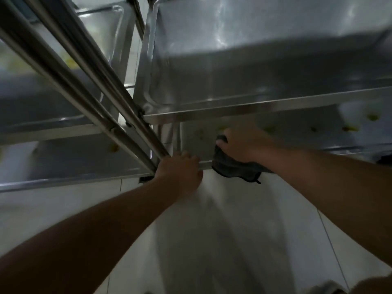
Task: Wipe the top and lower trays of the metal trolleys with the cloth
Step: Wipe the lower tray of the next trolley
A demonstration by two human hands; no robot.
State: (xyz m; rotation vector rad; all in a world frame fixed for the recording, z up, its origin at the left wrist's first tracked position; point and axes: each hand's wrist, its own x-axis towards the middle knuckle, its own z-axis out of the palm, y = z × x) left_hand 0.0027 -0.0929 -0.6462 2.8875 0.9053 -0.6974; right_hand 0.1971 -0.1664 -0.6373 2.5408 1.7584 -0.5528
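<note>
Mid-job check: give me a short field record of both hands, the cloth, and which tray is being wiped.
left hand: left hand grips the front rim of the lower steel tray
right hand: right hand presses the dark grey cloth on the lower tray
cloth: partly draped over the front rim
top tray: shiny steel top tray, untouched now
debris: yellowish bits on lower tray, right side

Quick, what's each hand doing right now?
Left hand: gripping the front edge of the lower tray.
Right hand: pressing the dark cloth onto that tray, fingers curled over it.
</note>
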